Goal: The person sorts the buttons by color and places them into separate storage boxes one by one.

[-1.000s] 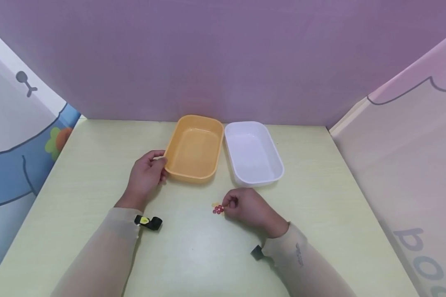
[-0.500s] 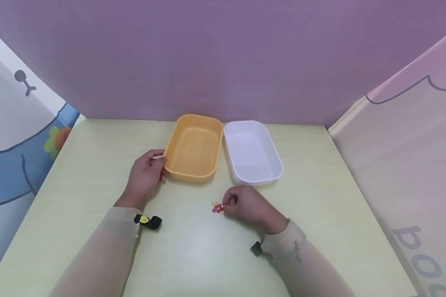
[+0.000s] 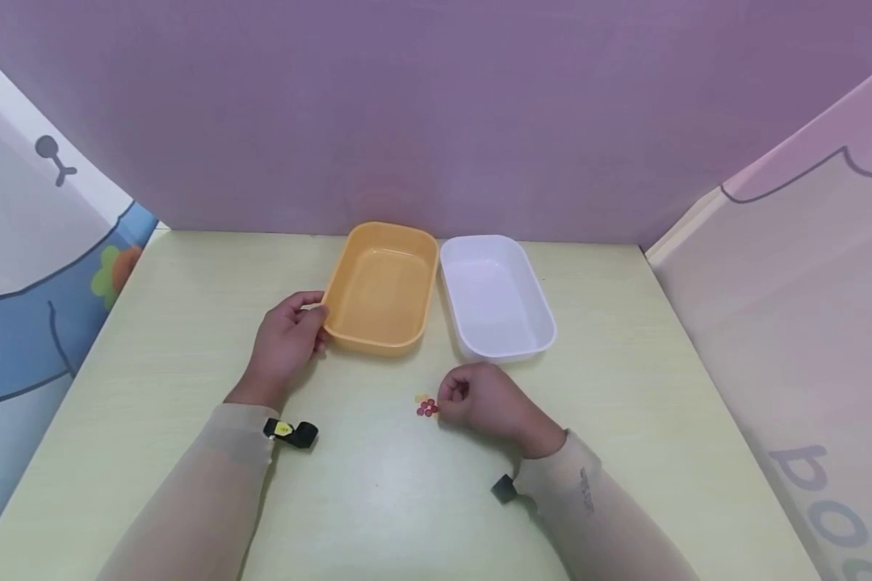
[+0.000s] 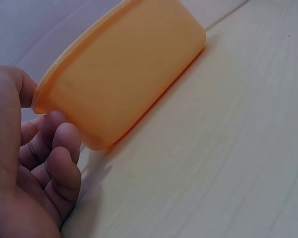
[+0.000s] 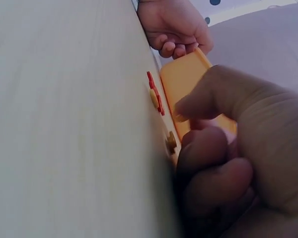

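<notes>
My left hand (image 3: 283, 347) grips the near left rim of an orange plastic tray (image 3: 378, 294). In the left wrist view the thumb lies over the rim and several fingers curl below it. My right hand (image 3: 494, 407) is low over the table, its fingers curled, just right of a small red flower-shaped piece (image 3: 427, 408) with bits of yellow around it. In the right wrist view the red piece (image 5: 155, 94) and a yellow-brown piece (image 5: 170, 143) lie on the table by the fingertips. Whether the right fingertips pinch a piece is hidden.
A white plastic tray (image 3: 497, 298) stands right of the orange one, close beside it. Both are on a pale wooden table (image 3: 378, 500) against a purple backdrop (image 3: 407, 113). Printed panels rise at the left (image 3: 29, 242) and right (image 3: 792, 282). Black straps are on both wrists.
</notes>
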Tool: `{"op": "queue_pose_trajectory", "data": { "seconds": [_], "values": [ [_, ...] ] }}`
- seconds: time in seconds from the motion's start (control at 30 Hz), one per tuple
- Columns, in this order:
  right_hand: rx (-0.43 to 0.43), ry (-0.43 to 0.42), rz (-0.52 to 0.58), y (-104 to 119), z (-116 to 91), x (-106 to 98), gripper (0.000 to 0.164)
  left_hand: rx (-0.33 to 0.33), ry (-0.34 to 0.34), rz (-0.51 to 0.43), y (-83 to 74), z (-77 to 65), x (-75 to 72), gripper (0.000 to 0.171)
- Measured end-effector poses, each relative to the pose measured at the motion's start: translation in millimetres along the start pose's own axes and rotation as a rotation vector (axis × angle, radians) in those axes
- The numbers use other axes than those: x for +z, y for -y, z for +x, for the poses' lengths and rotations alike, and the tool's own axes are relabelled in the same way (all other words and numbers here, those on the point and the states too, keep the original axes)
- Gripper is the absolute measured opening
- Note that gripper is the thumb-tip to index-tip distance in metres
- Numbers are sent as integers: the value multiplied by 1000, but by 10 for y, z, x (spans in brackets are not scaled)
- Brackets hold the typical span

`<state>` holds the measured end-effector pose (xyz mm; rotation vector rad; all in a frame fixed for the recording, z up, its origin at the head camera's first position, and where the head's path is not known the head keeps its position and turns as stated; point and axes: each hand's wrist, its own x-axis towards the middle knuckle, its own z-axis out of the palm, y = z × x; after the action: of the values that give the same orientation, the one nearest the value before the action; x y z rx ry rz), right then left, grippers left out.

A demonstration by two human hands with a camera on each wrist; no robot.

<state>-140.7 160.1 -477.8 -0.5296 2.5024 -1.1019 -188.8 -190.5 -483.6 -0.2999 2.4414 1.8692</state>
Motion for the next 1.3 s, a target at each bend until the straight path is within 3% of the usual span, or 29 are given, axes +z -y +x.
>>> {"op": "queue_pose_trajectory", "data": {
  "seconds": [0.3, 0.6, 1.3],
  "values": [
    [31, -15, 125, -115, -16, -57, 14, 11, 9, -19, -22, -9, 22, 39],
    [0, -15, 203, -117, -11, -106, 7, 16, 1, -14, -33, 19, 30, 38],
    [-52, 14, 208, -125, -25, -50, 12, 8, -3, -13, -21, -17, 29, 39]
  ]
}}
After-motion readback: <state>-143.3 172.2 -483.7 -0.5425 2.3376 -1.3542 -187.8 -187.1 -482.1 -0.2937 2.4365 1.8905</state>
